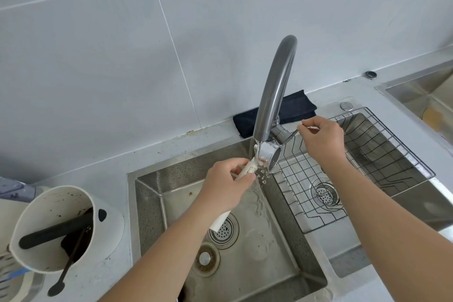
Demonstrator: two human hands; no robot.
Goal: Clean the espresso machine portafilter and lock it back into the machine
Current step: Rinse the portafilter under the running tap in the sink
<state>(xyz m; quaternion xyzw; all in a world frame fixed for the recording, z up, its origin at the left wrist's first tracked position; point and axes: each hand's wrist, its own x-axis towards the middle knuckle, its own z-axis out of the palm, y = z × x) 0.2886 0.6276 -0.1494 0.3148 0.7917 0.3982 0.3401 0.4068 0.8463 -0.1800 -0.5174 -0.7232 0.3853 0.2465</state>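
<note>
Head view over a stainless-steel double sink (147,193) set in a pale counter against a grey tiled wall. Centre: portafilter (268,155) held under the running gooseneck tap (274,86), metal basket end (274,158) tilted toward the right basin, white handle (221,222) running down and left beneath the palm and emerging near the left basin's strainer drain (224,229). Left hand (226,181) clenched around the upper part of that white handle, fingers and thumb wrapped over it just beside the water stream (257,169); droplets scattering below the basket. Right hand (321,138) raised over the tap's lever (291,136), fingertips pinching the lever's thin end, knuckles curled. Right basin: wire rack (382,154) resting across the opening, second strainer drain (324,193) visible through its grid. Left basin: round overflow plug (204,258) in front of the drain, wet floor. Behind the tap base: folded dark cloth (294,108) lying on the counter against the wall. Lower left: white knock box (66,228) with a black crossbar (54,230), dark coffee residue inside, and a thin dark brush (66,267) leaning out over its rim. Far right: corner of a further steel basin (426,95), partly cut off by the frame edge.
</note>
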